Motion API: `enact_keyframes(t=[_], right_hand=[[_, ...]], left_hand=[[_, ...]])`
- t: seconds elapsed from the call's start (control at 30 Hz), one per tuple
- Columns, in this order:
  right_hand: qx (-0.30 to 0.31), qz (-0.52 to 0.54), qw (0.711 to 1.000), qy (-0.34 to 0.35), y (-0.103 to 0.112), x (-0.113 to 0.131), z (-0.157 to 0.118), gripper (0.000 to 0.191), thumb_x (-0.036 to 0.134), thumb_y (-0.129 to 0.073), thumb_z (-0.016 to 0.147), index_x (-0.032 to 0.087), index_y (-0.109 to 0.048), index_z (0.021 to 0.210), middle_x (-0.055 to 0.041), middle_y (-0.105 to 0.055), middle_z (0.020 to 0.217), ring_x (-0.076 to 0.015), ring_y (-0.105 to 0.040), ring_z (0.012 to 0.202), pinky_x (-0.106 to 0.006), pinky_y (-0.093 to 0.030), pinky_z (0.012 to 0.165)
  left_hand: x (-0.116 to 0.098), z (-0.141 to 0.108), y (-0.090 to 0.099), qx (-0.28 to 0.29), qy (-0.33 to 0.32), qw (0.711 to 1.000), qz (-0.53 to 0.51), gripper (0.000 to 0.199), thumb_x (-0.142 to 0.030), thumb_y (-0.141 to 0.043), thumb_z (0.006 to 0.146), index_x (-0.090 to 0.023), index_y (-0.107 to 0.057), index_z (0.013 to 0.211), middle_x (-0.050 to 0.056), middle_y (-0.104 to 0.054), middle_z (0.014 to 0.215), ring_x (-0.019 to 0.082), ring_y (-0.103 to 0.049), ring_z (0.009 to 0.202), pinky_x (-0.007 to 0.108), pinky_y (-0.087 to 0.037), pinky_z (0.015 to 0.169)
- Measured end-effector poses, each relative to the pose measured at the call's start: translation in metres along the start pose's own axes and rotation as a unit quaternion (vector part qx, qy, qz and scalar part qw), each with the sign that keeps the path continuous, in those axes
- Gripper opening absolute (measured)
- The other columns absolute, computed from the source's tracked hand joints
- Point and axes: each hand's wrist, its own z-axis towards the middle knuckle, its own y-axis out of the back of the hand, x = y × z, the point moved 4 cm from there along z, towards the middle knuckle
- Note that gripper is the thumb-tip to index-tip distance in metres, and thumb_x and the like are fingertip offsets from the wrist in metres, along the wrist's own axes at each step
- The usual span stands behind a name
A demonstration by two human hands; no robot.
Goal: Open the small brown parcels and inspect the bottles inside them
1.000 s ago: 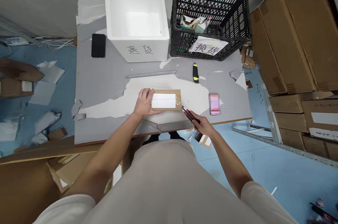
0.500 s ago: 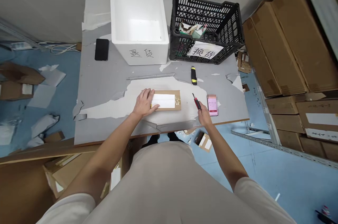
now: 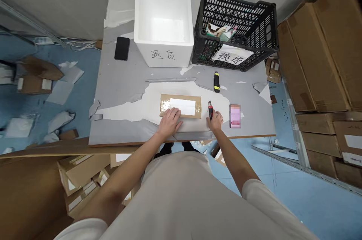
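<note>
Soft even light, parcel tape (image 3: 164, 109) glinting, edges stretched

Behind the parcel (image 3: 183, 106) stands a bin (image 3: 164, 52), right of it a crate (image 3: 234, 8) holding perhaps packaging (image 3: 223, 33).

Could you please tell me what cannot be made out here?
In the head view:
Small carton: inside hidden by its cardboard; near edge partly covered by the left hand.
Knife: lower handle hidden by the right hand.
Pink phone: screen blurred.
Large box: cut off by the left edge.
</note>
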Motion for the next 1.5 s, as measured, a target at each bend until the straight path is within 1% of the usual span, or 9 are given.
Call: enact_keyframes(t=[0.13, 0.23, 0.37, 0.57, 0.73, 0.93, 1.13, 1.37, 1.5], right_hand=[[-0.086, 0.04, 0.977, 0.191, 0.054, 0.073, 0.012, 0.055, 0.037, -0.037, 0.094, 0.011, -0.034, 0.142, -0.0221, -0.036, 0.143, -0.0305, -0.031, 0.134, -0.05, -0.031, 0.107], [0.03, -0.024, 0.908, 0.416, 0.062, 0.151, 0.011, 0.054, 0.041, -0.042, 0.094, 0.017, -0.038, 0.143, -0.0163, -0.039, 0.147, -0.0278, -0.034, 0.135, -0.045, -0.029, 0.11], [0.105, -0.153, 0.854, 0.485, 0.042, 0.2, 0.009, 0.057, 0.04, -0.045, 0.094, 0.018, -0.035, 0.146, -0.0165, -0.033, 0.152, -0.0332, -0.036, 0.134, -0.05, -0.03, 0.107], [0.099, -0.254, 0.821, 0.502, 0.032, 0.206, 0.008, 0.051, 0.019, -0.029, 0.097, 0.006, -0.03, 0.146, -0.0255, -0.034, 0.149, -0.0338, -0.039, 0.134, -0.051, -0.03, 0.107], [0.187, -0.275, 0.805, 0.492, 0.056, 0.225, 0.026, 0.039, 0.014, -0.027, 0.096, 0.012, -0.045, 0.131, -0.0203, -0.059, 0.124, -0.0269, -0.063, 0.102, -0.037, -0.047, 0.083], [0.217, -0.203, 0.864, 0.406, 0.074, 0.231, 0.085, 0.044, 0.042, -0.027, 0.099, 0.015, -0.059, 0.115, -0.0155, -0.069, 0.104, -0.0268, -0.063, 0.095, -0.033, -0.043, 0.078], [0.203, -0.113, 0.941, 0.245, 0.047, 0.209, 0.114, 0.059, 0.062, -0.031, 0.092, 0.017, -0.065, 0.108, -0.0151, -0.067, 0.111, -0.0289, -0.06, 0.102, -0.037, -0.043, 0.082], [0.004, -0.029, 0.912, 0.408, 0.084, 0.195, 0.066, 0.048, 0.039, -0.039, 0.096, 0.012, -0.046, 0.135, -0.0176, -0.045, 0.141, -0.0292, -0.038, 0.13, -0.044, -0.031, 0.105], [0.097, -0.114, 0.865, 0.479, 0.086, 0.181, 0.003, 0.053, 0.044, -0.051, 0.09, 0.012, -0.049, 0.133, -0.0184, -0.054, 0.128, -0.031, -0.047, 0.117, -0.045, -0.036, 0.098]], left_hand=[[0.003, -0.01, -0.009, -0.005, -0.019, 1.0, 0.002, 0.049, -0.033, -0.041, 0.093, -0.006, -0.047, 0.134, 0.02, -0.052, 0.134, 0.033, -0.042, 0.132, 0.049, -0.032, 0.11], [0.008, -0.012, -0.016, -0.013, -0.026, 1.0, -0.009, 0.051, -0.031, -0.043, 0.091, -0.007, -0.045, 0.136, 0.02, -0.052, 0.135, 0.033, -0.041, 0.133, 0.051, -0.033, 0.11], [0.012, -0.011, -0.022, -0.015, -0.037, 0.999, -0.026, 0.051, -0.029, -0.045, 0.089, -0.006, -0.047, 0.134, 0.02, -0.054, 0.132, 0.033, -0.043, 0.131, 0.052, -0.036, 0.108], [0.014, -0.011, -0.024, -0.01, -0.047, 0.999, -0.026, 0.052, -0.025, -0.042, 0.09, -0.006, -0.043, 0.138, 0.021, -0.051, 0.136, 0.034, -0.04, 0.134, 0.053, -0.035, 0.108], [0.014, -0.015, -0.025, -0.008, -0.053, 0.998, -0.021, 0.052, -0.023, -0.041, 0.09, -0.005, -0.042, 0.138, 0.021, -0.05, 0.137, 0.034, -0.039, 0.134, 0.052, -0.034, 0.109], [0.011, -0.017, -0.027, -0.002, -0.038, 0.999, -0.031, 0.053, -0.021, -0.039, 0.091, -0.006, -0.038, 0.142, 0.022, -0.048, 0.14, 0.033, -0.036, 0.137, 0.053, -0.034, 0.109], [0.018, -0.013, -0.012, -0.012, -0.048, 0.997, -0.064, 0.054, -0.019, -0.043, 0.089, -0.013, -0.036, 0.143, 0.02, -0.046, 0.141, 0.031, -0.037, 0.137, 0.052, -0.037, 0.108], [0.097, 0.0, 0.031, 0.033, -0.023, 0.995, -0.086, 0.103, -0.055, -0.075, 0.065, -0.013, -0.028, 0.147, 0.021, -0.032, 0.151, 0.038, -0.025, 0.142, 0.055, -0.03, 0.113], [0.126, 0.008, 0.032, 0.071, -0.051, 0.989, -0.12, 0.101, -0.061, -0.069, 0.069, -0.014, -0.027, 0.147, 0.02, -0.028, 0.153, 0.034, -0.024, 0.143, 0.052, -0.031, 0.113]])
